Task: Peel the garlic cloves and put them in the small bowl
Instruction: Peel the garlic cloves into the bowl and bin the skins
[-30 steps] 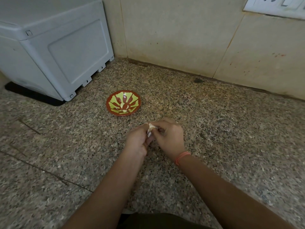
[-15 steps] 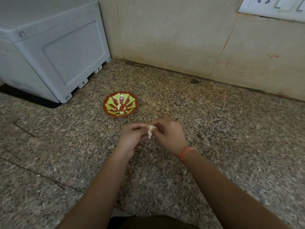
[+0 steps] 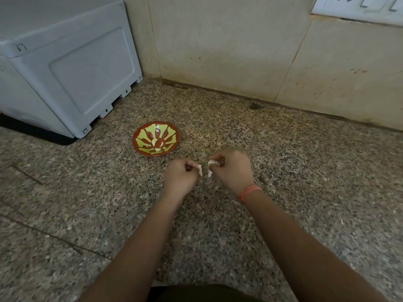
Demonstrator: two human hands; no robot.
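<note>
Papery white skin hangs pinched in the left hand; the right hand pinches one garlic clove — one glossy round bowl holds two peeled cloves.

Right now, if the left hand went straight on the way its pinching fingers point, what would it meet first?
Probably the garlic clove pinched in the right hand, across a narrow gap. The left hand pinches a peel strip. Depth is uncertain.

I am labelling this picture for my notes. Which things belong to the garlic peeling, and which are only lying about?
For the job: left hand pinching a peel strip; right hand holding the garlic clove; small bowl with peeled cloves.
Just lying about: grey appliance; wall switch panel.
</note>
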